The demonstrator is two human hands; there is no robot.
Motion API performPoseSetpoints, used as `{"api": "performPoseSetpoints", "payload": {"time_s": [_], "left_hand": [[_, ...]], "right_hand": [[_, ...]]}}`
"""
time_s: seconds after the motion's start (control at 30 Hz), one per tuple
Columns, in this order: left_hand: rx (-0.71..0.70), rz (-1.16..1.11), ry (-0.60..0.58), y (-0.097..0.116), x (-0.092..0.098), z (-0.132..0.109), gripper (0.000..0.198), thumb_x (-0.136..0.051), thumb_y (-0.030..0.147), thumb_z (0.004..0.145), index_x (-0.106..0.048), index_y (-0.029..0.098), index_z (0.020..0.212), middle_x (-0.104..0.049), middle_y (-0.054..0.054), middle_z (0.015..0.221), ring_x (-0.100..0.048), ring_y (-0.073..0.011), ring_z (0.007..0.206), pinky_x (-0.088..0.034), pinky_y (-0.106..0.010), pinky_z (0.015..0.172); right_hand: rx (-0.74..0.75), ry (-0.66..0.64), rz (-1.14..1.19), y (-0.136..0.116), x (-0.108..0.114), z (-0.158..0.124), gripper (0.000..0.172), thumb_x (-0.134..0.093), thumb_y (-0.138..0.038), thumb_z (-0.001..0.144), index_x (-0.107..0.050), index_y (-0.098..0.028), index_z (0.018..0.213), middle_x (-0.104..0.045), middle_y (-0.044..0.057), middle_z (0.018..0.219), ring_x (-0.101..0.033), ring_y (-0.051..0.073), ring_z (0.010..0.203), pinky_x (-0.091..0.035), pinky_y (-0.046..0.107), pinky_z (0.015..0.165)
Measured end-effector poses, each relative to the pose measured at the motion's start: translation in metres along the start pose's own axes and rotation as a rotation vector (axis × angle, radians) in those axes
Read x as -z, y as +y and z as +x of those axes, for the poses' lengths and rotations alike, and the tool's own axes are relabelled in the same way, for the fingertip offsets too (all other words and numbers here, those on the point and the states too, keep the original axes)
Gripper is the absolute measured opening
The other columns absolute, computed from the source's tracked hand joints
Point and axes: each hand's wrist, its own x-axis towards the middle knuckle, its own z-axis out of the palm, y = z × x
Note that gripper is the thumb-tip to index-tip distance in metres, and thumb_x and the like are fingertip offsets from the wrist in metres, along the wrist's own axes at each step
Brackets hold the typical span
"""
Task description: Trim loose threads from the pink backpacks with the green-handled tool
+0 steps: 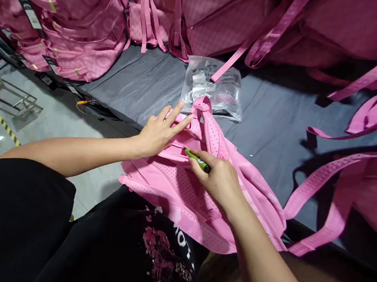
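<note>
A pink backpack (178,176) lies with its dotted back panel and straps upward, at the front edge of the grey-covered table. My left hand (162,131) rests on its upper part near the top loop, fingers spread and pressing the fabric. In my right hand (217,173) is a green and black pen-shaped tool (200,161), its tip at the fabric seam just right of my left hand. I cannot make out what kind of tool it is. One shoulder strap (214,137) runs up beside my right hand.
Behind the backpack, a clear plastic bag (212,89) with small items sits on the grey table cover (267,122). Pink backpacks (76,21) stand along the back, straps hanging forward. Another pink bag (372,191) is at right. A small stand (8,95) is on the floor at left.
</note>
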Motion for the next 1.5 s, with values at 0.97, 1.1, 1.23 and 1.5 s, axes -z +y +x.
{"api": "performPoseSetpoints", "payload": {"time_s": [0.97,1.1,1.23,1.5], "left_hand": [[-0.019,-0.222,-0.086,-0.042,-0.019,0.018,0.094,-0.055,0.013,0.088,-0.001,0.036,0.161,-0.016,-0.017,0.164,-0.057,-0.0310,0.118,-0.051,-0.040,0.088],[-0.002,-0.252,-0.066,-0.043,-0.025,0.018,0.092,-0.050,0.011,0.089,-0.001,0.038,0.161,-0.013,-0.016,0.165,-0.056,-0.0316,0.117,-0.051,-0.040,0.085],[0.000,-0.250,-0.072,-0.042,-0.027,0.019,0.089,-0.048,0.011,0.091,-0.002,0.038,0.161,-0.014,-0.017,0.164,-0.056,-0.0315,0.115,-0.051,-0.041,0.084],[-0.025,-0.204,-0.096,-0.043,-0.024,0.021,0.096,-0.050,0.006,0.087,0.004,0.037,0.161,-0.014,-0.020,0.164,-0.057,-0.0311,0.115,-0.051,-0.038,0.083]], "right_hand": [[-0.042,0.040,0.262,-0.014,-0.041,0.027,0.036,-0.059,-0.038,0.091,-0.075,-0.022,0.119,-0.078,0.006,0.095,-0.069,0.020,0.069,-0.053,0.032,0.066],[-0.032,0.064,0.284,-0.023,-0.047,0.026,0.037,-0.058,-0.037,0.092,-0.074,-0.019,0.119,-0.078,0.008,0.101,-0.071,0.020,0.072,-0.056,0.033,0.069],[-0.045,0.092,0.231,-0.033,-0.051,0.027,0.036,-0.057,-0.038,0.093,-0.074,-0.019,0.119,-0.078,0.008,0.104,-0.073,0.021,0.075,-0.057,0.034,0.071],[-0.055,0.124,0.204,-0.041,-0.052,0.026,0.035,-0.056,-0.035,0.094,-0.074,-0.018,0.119,-0.078,0.008,0.105,-0.074,0.022,0.081,-0.059,0.036,0.077]]}}
